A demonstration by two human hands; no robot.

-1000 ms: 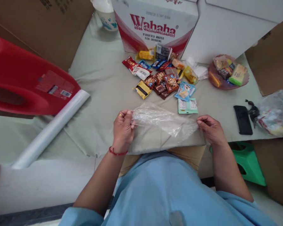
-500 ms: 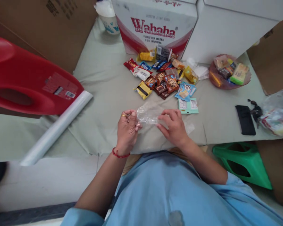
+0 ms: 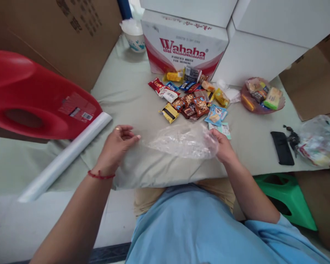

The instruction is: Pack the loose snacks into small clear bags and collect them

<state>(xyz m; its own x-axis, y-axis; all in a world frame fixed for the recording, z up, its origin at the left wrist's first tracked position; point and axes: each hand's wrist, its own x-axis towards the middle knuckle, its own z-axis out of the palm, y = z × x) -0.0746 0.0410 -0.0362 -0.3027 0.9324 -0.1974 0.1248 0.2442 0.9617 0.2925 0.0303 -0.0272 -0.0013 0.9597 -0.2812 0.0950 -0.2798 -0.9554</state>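
A clear, crinkled plastic bag (image 3: 181,141) is spread sideways above the front of the cloth-covered table. My right hand (image 3: 222,145) is closed on the bag's right end. Near its left end is my left hand (image 3: 121,143), fingers loosely bent and thumb apart from them, with nothing visible in it. Just beyond the bag lies a pile of wrapped snacks (image 3: 188,106), with brown cookie packets in the middle. A light blue snack packet (image 3: 216,114) is at the pile's right side, and a pale green packet (image 3: 224,129) is partly hidden behind my right hand.
To the left, a roll of plastic bags (image 3: 68,156) leans beside a large red jug (image 3: 44,95). A white and red carton (image 3: 185,46) stands behind the snacks. On the right are a pink bowl (image 3: 269,110) with snacks, a black phone (image 3: 282,148) and a filled plastic bag (image 3: 319,143).
My hands have moved apart, the left one leftward and the right one rightward. The plastic bag, bunched between them before, is now stretched out wider. The view has tilted up slightly.
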